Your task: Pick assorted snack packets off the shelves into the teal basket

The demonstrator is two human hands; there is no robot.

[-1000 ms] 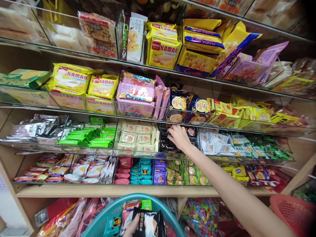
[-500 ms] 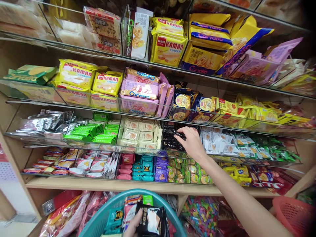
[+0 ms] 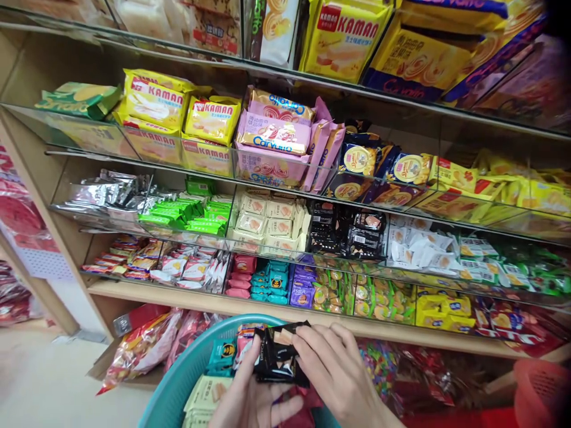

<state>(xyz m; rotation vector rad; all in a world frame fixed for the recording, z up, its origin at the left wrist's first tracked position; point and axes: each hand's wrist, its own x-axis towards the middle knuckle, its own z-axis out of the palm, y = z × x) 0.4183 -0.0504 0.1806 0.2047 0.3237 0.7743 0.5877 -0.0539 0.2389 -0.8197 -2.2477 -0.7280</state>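
Note:
Black snack packets [image 3: 277,359] with a wafer picture are held over the teal basket [image 3: 172,380], apparently stacked. My left hand [image 3: 254,401] supports them, its thumb on their left edge and some fingers spread beneath. From the other side, my right hand [image 3: 334,371] has its fingers closed on their right end. Inside the basket, below and behind my hands, lie cream wafer packets [image 3: 207,395] and teal packets [image 3: 220,355]. More black packets [image 3: 366,232] sit in a shelf compartment above.
Glass-fronted shelves hold yellow KAMAN packs [image 3: 156,101], pink Carvatto packs [image 3: 276,139], green packets [image 3: 178,214] and white packets [image 3: 419,246]. A wooden ledge [image 3: 187,297] runs behind the basket. Bagged goods [image 3: 138,351] lie below it, and a red basket [image 3: 537,386] stands at lower right.
My right hand has come down from the black packets' shelf compartment to the packets in my left hand. The view has shifted, and the black packets are held higher above the basket.

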